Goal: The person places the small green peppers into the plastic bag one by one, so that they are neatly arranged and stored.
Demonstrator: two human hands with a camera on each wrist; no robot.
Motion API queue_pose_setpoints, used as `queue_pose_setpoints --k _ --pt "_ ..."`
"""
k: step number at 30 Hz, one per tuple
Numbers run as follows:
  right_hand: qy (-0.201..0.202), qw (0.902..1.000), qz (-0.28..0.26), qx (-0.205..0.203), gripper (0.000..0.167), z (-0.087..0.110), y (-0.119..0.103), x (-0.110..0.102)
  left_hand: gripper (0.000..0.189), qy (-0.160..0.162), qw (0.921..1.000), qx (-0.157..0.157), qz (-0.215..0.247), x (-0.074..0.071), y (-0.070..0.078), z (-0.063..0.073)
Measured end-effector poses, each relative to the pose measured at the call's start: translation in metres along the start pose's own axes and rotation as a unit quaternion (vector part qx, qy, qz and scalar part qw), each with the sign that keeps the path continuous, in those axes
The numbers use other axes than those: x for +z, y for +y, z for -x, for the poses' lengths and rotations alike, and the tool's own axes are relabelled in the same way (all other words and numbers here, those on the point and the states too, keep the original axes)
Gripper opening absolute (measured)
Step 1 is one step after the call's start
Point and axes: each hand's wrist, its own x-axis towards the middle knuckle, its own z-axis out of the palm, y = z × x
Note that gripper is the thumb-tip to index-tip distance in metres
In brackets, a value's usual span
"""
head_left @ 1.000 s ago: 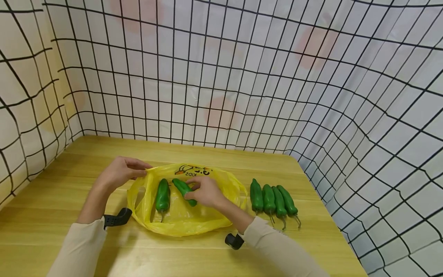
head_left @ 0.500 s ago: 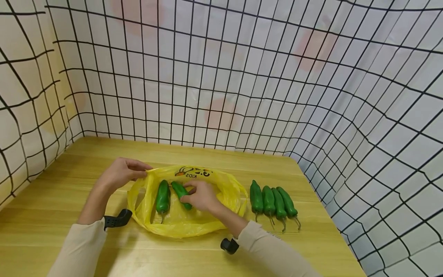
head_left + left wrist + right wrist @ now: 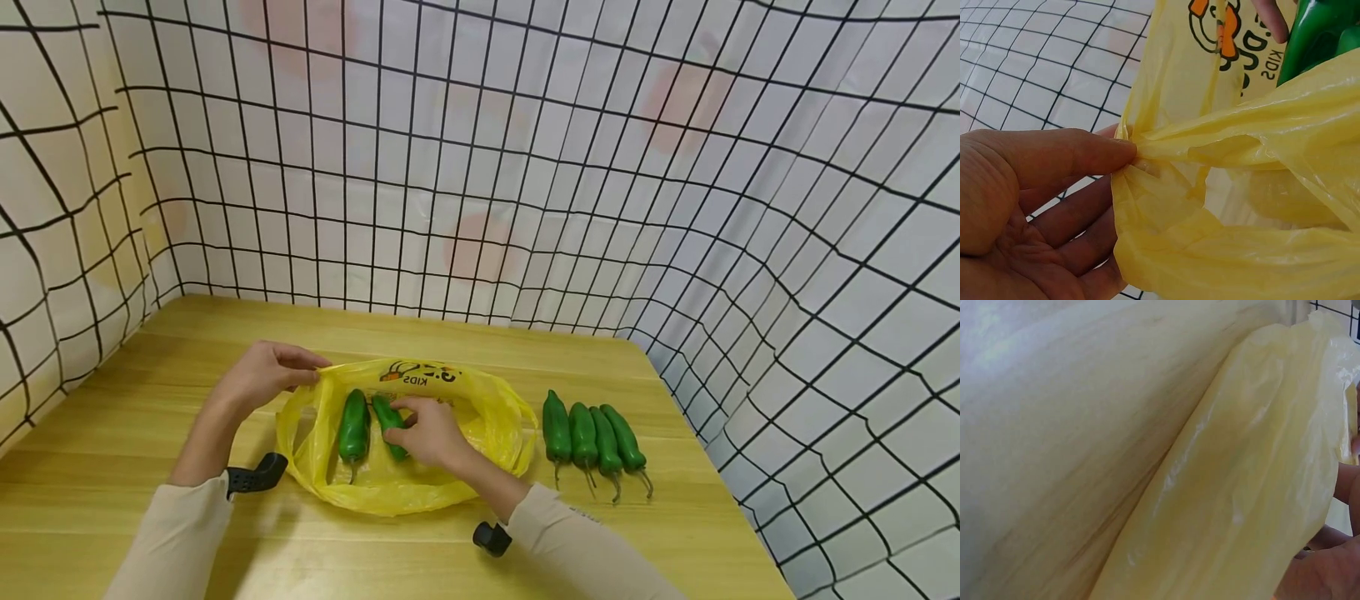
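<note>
A yellow plastic bag (image 3: 442,500) printed with KIDS lies spread open on the table. My left hand (image 3: 262,375) pinches its far left edge between thumb and fingers; the left wrist view shows the bunched film (image 3: 1166,147) at the thumb tip. Inside the bag, my right hand (image 3: 431,432) holds a green pepper (image 3: 386,414) between thumb and fingers. Left of it, nearly parallel, lies another green pepper (image 3: 353,427) with its stem toward me. In the right wrist view the bag's side (image 3: 1229,475) hides most of the right hand (image 3: 1325,569).
Several green peppers (image 3: 583,433) lie side by side to the right of the bag, stems toward me. The wooden table (image 3: 360,558) ends at a black-lined grid over white sheeting (image 3: 465,167), which also stands along the left and right.
My right hand has shifted left inside the bag with the pepper, which now lies closer to the other one and more in line with it. My left hand stays at the edge.
</note>
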Motion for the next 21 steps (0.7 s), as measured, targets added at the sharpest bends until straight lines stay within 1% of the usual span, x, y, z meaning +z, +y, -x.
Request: queue_pose_setpoints --k 7,13,21 --pt "-0.001 0.9999 0.006 -0.011 0.043 0.002 -0.0025 0.0012 0.033 -0.001 0.9999 -0.009 0.008 -0.0003 0.0 -0.0002" --pt "-0.008 0.9999 0.0 -0.006 0.045 0.002 -0.0028 0.0016 0.031 -0.001 0.9998 -0.016 0.007 0.0001 0.0016 0.0" --pt "-0.013 0.9999 0.008 -0.006 0.047 0.0023 -0.0005 0.0011 0.032 -0.002 0.9999 -0.011 0.011 0.0008 0.0012 -0.0003"
